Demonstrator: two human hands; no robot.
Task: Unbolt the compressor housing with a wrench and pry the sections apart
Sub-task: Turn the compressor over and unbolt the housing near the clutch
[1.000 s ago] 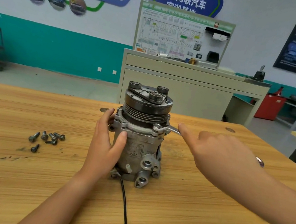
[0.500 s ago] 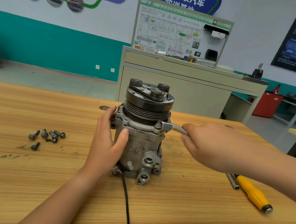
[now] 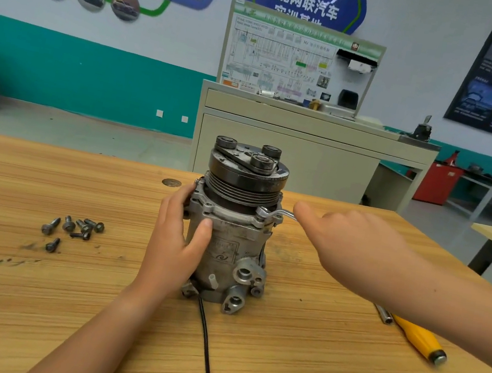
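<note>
A grey compressor stands upright on the wooden table, its black pulley on top. My left hand grips the housing from the left, thumb across the front and fingers round the back. A silver wrench sits with its ring end on a bolt at the housing's upper flange, to the right. My right hand holds the wrench handle, which is mostly hidden under the hand, with a fingertip stretched toward the ring end.
Several loose bolts lie on the table to the left. A yellow-handled screwdriver lies at the right, partly under my right forearm. A black cable runs from the compressor's base toward me. A beige cabinet stands behind the table.
My right hand has shifted on the wrench handle, from a closed fist half a second ago to a fingertip stretched along it. The left hand and compressor have stayed put.
</note>
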